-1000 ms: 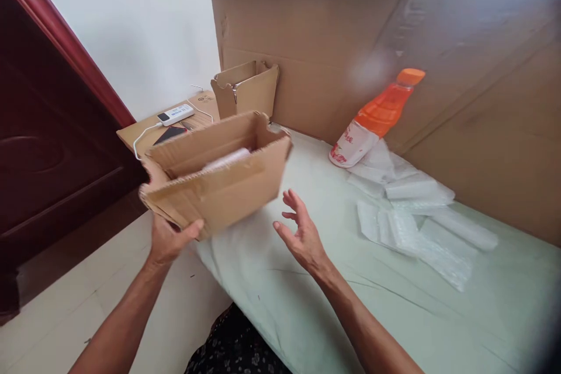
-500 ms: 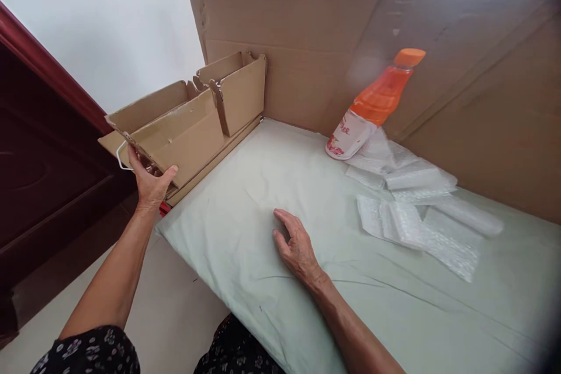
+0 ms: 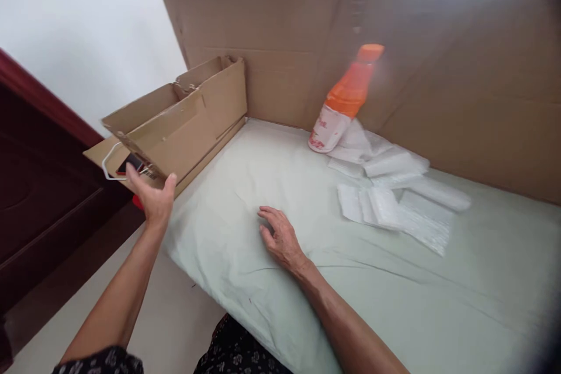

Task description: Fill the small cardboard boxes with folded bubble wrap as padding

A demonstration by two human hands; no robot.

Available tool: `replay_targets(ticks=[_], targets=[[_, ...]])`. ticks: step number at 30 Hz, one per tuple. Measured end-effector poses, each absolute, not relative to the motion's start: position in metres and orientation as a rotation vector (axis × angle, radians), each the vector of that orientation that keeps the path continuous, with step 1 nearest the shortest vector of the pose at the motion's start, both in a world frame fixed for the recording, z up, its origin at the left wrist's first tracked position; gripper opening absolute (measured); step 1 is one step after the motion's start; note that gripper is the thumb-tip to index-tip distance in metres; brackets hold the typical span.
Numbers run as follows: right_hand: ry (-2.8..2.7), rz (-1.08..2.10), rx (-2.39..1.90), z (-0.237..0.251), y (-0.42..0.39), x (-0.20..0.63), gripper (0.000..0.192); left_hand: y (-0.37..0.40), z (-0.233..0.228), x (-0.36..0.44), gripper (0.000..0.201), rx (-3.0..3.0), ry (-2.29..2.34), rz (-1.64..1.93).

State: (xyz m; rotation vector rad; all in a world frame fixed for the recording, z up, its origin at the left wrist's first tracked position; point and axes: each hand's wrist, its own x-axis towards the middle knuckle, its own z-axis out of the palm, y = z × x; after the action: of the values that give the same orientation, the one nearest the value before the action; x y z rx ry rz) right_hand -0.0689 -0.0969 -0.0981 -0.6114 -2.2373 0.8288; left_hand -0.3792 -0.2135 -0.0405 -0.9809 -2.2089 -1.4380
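No legible text, brand or number. Bottle (image 3: 344,99): pale wrap label (image 3: 329,125) round its lower half. Red-pink marks, script-like, about mid-label; a denser red patch below them, close to the bottle's base. Blurred, wording not made out. Cardboard panel (image 3: 421,76) behind the bottle: faint column of marks higher up than the orange cap (image 3: 371,51); too dim to tell whether lettering.

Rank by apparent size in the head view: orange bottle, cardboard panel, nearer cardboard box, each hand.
1. Cardboard panel
2. Nearer cardboard box
3. Orange bottle
4. Left hand and right hand: look alike, unranked
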Motion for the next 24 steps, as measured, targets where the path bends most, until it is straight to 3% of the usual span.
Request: replay_targets(ticks=[4,9,14,24], targets=[[-2.349,0.848,-0.653,-0.092,-0.101,-0.072,0.033,-0.219,-0.062,-0.288,0.087,-1.303,-2.235,-1.352],[-2.629,0.702,-0.558,-0.080,-0.118,-0.061,0.036,-0.184,-0.056,-0.213,0.064,-1.827,-2.417,-1.329],[-2.752,0.537,-0.442,-0.076,-0.156,-0.004,0.041,-0.137,-0.048,-0.168,0.059,-2.166,-2.296,-1.262],[-2.554,0.693,-0.751,-0.074,-0.198,0.137,0.034,-0.065,-0.077,-0.059,0.056,-2.436,-2.070,-1.094]])
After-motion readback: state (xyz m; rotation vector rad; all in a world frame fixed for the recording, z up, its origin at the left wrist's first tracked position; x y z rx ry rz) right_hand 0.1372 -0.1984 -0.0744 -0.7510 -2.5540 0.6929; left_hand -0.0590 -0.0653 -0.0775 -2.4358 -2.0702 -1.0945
